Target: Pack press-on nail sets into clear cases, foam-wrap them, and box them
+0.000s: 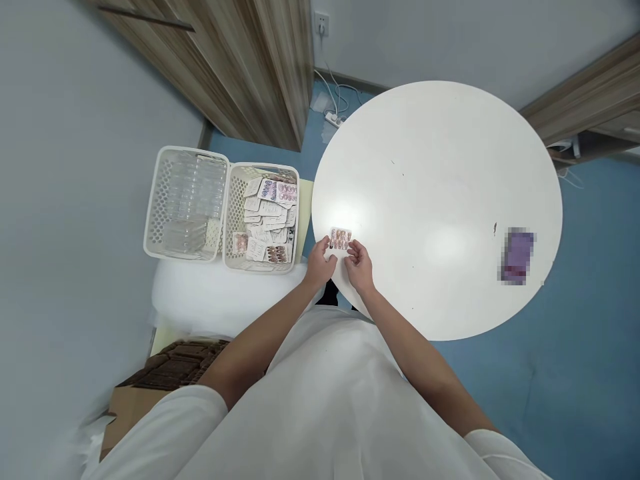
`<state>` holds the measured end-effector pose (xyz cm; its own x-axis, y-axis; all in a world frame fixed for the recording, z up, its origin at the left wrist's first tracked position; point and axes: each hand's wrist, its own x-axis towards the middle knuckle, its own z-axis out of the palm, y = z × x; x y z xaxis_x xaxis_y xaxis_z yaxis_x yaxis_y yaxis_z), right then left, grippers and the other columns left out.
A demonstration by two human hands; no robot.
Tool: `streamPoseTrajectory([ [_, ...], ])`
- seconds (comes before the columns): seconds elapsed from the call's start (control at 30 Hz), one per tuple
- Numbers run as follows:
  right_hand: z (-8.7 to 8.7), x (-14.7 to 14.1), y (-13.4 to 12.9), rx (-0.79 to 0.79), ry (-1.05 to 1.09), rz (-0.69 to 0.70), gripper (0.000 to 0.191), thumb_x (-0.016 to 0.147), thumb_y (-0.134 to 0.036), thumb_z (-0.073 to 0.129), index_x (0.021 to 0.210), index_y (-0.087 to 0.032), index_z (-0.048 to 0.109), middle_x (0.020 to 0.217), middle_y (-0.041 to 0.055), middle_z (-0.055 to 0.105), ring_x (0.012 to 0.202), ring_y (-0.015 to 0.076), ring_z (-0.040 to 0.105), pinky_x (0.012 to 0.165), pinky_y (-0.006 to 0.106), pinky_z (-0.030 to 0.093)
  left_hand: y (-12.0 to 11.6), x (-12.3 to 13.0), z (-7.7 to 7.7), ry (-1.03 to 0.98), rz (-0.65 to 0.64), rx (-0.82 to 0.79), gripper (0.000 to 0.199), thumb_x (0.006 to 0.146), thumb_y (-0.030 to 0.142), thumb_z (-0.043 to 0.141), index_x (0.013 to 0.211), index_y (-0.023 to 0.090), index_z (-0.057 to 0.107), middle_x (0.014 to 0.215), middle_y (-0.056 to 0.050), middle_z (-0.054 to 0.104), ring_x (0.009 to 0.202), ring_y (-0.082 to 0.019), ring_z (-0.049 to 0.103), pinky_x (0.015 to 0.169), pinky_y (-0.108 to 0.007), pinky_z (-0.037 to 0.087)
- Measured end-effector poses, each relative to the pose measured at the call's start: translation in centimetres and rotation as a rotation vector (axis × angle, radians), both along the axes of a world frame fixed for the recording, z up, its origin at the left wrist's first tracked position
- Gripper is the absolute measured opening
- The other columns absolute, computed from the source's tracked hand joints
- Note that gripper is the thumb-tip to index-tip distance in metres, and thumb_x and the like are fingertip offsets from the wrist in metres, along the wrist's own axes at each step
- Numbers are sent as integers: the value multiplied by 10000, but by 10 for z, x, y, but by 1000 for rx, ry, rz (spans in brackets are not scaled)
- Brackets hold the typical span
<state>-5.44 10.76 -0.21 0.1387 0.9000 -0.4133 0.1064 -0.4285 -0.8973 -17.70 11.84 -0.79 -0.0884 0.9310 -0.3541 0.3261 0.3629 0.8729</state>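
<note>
A small white card of press-on nails (341, 239), with two rows of pinkish-gold nails, is at the near left edge of the round white table (430, 167). My left hand (320, 263) has curled fingers at the card's left edge, thumb pointing inward below it. On the opposite edge, the bent fingers of my right hand (361, 268) grip the card's right side. Whether the card rests on the tabletop or is slightly raised, I cannot tell.
Left of the table, a white basket (227, 220) holds several nail cards, many face down. Beside it, another basket (149, 217) contains clear plastic cases. A blurred purple object (519, 255) lies on the table's right. A power strip (333, 119) and cables are on the floor behind.
</note>
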Motion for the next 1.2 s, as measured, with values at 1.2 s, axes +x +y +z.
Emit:
streamPoseTrajectory([
  [1.2, -1, 23, -9, 87, 75, 147, 598, 700, -289, 558, 1249, -238, 326, 1335, 94, 364, 1190, 190, 404, 978, 406, 339, -40, 3, 9, -126, 162, 117, 515, 707, 144, 500, 1219, 179, 452, 1241, -90, 492, 1130, -188, 478, 980, -353, 374],
])
